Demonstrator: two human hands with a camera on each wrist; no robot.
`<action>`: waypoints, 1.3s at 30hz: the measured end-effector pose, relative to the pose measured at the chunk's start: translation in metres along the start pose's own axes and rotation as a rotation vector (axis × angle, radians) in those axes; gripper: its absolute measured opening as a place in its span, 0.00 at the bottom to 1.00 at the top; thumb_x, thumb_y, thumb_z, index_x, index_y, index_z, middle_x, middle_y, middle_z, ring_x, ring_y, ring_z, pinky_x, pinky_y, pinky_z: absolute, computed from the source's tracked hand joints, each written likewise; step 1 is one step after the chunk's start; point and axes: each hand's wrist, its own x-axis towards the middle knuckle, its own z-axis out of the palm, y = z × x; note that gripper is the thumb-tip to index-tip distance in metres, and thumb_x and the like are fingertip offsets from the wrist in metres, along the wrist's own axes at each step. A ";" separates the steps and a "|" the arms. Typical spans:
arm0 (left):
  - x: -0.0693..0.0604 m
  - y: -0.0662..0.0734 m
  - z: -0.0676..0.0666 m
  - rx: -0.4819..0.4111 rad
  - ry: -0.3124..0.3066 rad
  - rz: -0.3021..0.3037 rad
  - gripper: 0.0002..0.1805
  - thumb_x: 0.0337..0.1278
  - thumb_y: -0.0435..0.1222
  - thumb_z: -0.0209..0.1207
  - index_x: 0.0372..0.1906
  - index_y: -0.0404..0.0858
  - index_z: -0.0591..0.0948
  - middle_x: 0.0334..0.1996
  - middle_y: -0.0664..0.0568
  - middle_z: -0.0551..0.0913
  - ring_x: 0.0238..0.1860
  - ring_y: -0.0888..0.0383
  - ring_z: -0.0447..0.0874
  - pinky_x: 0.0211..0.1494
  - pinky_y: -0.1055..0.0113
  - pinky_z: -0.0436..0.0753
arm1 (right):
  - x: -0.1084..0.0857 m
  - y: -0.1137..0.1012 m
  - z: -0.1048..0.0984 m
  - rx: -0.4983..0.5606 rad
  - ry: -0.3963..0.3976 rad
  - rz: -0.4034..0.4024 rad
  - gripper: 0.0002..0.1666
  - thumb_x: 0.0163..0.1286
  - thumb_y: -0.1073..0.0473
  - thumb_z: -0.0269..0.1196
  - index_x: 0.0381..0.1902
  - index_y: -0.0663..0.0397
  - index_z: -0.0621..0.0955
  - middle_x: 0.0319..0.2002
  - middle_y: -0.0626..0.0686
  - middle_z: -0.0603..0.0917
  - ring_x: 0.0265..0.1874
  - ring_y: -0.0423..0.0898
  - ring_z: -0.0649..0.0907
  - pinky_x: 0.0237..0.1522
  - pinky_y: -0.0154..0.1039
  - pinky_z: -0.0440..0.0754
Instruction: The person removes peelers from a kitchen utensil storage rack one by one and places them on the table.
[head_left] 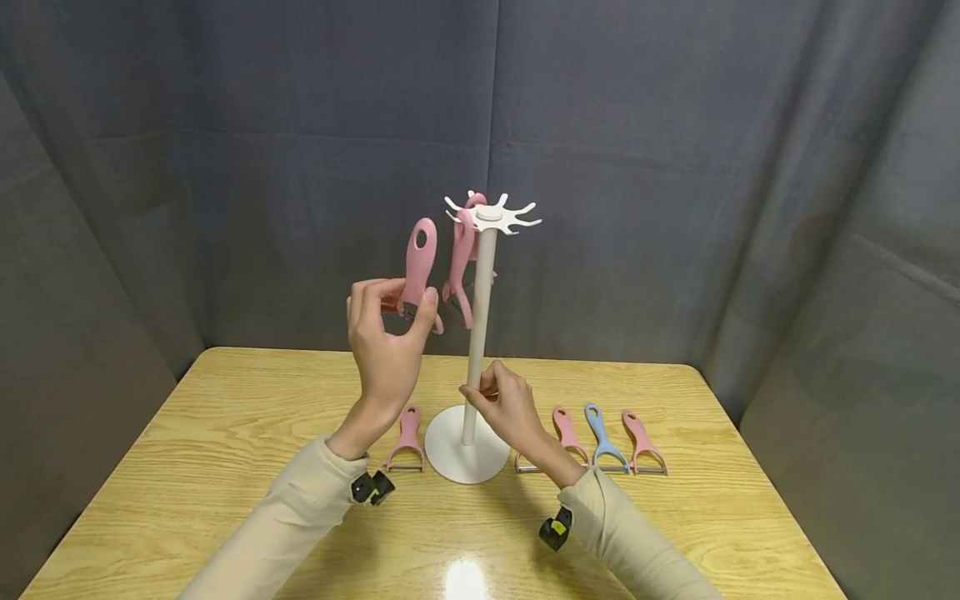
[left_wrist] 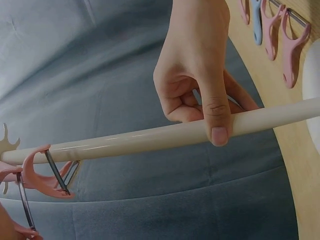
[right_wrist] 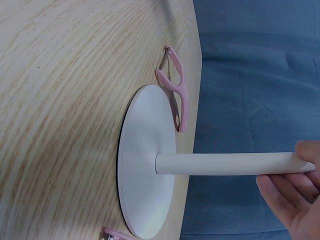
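Note:
My left hand [head_left: 386, 354] pinches a pink peeler [head_left: 419, 258] near its blade end, handle hole up, just left of a white hook rack [head_left: 517, 218]. Two pink peelers hang on that rack's left side: the front one [head_left: 460, 258] partly covers the one behind [head_left: 477, 200]. In the left wrist view, the held peeler's blade [left_wrist: 26, 202] shows at the lower left corner. Low on the rack's white pole [head_left: 482, 325], my right hand [head_left: 513, 408] grips with thumb and fingers. The pole rises from a round white base [right_wrist: 145, 165] on the table.
On the wooden table [head_left: 225, 433], a pink peeler [head_left: 408, 429] lies left of the base. To the right lie a blue peeler [head_left: 597, 423] and several pink ones [head_left: 637, 429], one mostly hidden by my right arm. Grey curtains [head_left: 300, 167] stand behind and on both sides.

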 end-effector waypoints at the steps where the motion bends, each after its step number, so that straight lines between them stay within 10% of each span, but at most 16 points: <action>1: 0.000 -0.001 -0.001 0.005 -0.004 0.001 0.15 0.58 0.37 0.66 0.43 0.30 0.79 0.38 0.42 0.74 0.39 0.47 0.71 0.44 0.57 0.70 | 0.000 0.000 0.000 0.001 0.001 0.000 0.13 0.64 0.64 0.71 0.32 0.58 0.75 0.27 0.51 0.83 0.27 0.43 0.85 0.29 0.31 0.85; 39: -0.027 -0.038 -0.021 0.105 -0.030 -0.071 0.13 0.57 0.35 0.69 0.40 0.30 0.79 0.35 0.41 0.74 0.37 0.45 0.71 0.43 0.56 0.70 | -0.002 -0.004 0.003 0.014 0.000 0.024 0.13 0.64 0.64 0.70 0.31 0.59 0.74 0.28 0.52 0.82 0.28 0.45 0.86 0.31 0.32 0.85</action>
